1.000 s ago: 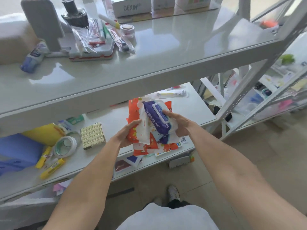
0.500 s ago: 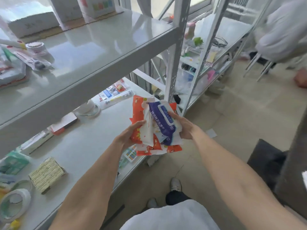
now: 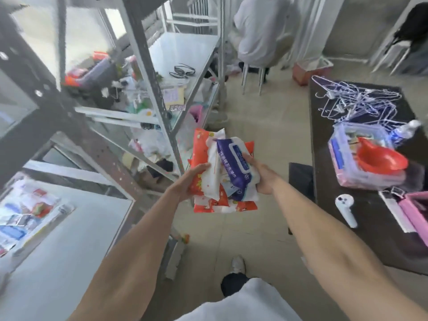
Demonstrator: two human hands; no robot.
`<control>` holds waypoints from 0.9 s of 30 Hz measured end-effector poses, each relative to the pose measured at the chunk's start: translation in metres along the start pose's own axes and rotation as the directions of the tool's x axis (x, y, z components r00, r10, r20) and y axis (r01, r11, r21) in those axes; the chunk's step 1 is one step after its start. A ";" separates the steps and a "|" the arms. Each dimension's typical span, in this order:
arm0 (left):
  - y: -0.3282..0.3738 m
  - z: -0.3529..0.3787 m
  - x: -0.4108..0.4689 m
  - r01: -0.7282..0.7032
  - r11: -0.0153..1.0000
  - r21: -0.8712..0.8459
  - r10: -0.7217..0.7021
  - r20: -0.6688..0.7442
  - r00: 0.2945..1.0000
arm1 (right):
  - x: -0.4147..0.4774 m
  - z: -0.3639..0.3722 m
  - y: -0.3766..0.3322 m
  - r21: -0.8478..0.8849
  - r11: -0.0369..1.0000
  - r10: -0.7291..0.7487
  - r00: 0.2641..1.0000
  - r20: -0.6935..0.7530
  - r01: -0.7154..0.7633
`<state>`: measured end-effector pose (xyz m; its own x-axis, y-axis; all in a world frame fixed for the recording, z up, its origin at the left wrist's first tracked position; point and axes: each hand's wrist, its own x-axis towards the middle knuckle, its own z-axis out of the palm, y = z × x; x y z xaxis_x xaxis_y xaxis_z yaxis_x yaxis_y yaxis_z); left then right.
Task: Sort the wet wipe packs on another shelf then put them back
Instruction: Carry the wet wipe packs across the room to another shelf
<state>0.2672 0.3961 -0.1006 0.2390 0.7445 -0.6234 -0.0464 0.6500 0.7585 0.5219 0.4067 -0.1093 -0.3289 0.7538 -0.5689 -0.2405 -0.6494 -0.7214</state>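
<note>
Two bare forearms reach forward from the bottom of the view. Between them, held over open floor, is a loose bundle of wet wipe packs: several orange-red patterned packs, a white one, and a purple pack with a flip lid on top. The left hand is curled around the bundle's left edge, fingers closed underneath. The right hand presses on the right side, thumb over the purple pack. Both hands are closed on the stack; neither is free.

The packs are fanned unevenly and look slippery, so one from the bottom could slide out and drop if either hand loosens or the bundle tips. The metal upright of the shelving unit stands close on the left, and a swinging elbow or the bundle itself could clip it.

To the left, a pale shelf surface carries a few small packets at its far edge. Beyond it, a second rack holds cluttered items, blurred by movement, so I cannot tell what most are; a pair of glasses lies on its upper shelf. To the right, a dark table holds wire hangers, a clear plastic box with a red bowl in it, and a white controller. The floor is pale tile. Someone sits on a stool in the background.
</note>
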 end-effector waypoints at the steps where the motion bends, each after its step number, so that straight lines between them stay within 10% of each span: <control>1: 0.013 0.011 0.015 0.010 1.000 0.023 -0.010 0.015 1.000 | 0.003 -0.011 -0.013 0.019 1.000 0.000 1.000 0.002 0.000; 27: 0.275 0.045 0.394 0.039 0.997 -0.064 -0.025 0.202 0.979 | 0.294 -0.167 -0.311 0.017 1.000 0.023 0.998 -0.066 -0.021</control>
<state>0.3917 0.8609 -0.1292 0.4310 0.6819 -0.5909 -0.0988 0.6866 0.7203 0.6525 0.8468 -0.1184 -0.2736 0.7439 -0.6097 -0.2493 -0.6671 -0.7021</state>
